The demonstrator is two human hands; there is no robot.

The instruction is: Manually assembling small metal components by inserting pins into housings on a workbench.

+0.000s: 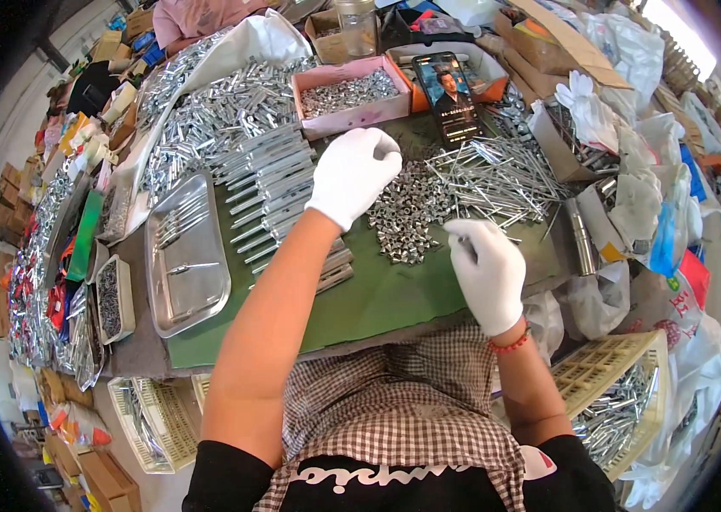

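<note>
My left hand (350, 177), in a white glove, is over the right edge of a slotted metal rack (279, 192) lined with slim metal tubes. Its fingers curl inward, and whatever they may hold is hidden. Beside it lies a heap of small shiny nut-like pieces (410, 212). My right hand (493, 271), gloved too, is at the near right of that heap. Thumb and fingers are bent together there, with their contents too small to make out. Thin metal rods (510, 181) are piled loosely beyond the right hand.
A steel tray (222, 294) with several slender metal parts stands left of the rack. Behind are a pink box (352, 126) of small parts, a propped phone (450, 98) and a large heap of metal sleeves (237, 107). A metal cylinder (580, 237) stands at right. Yellow crates (612, 363) flank my lap.
</note>
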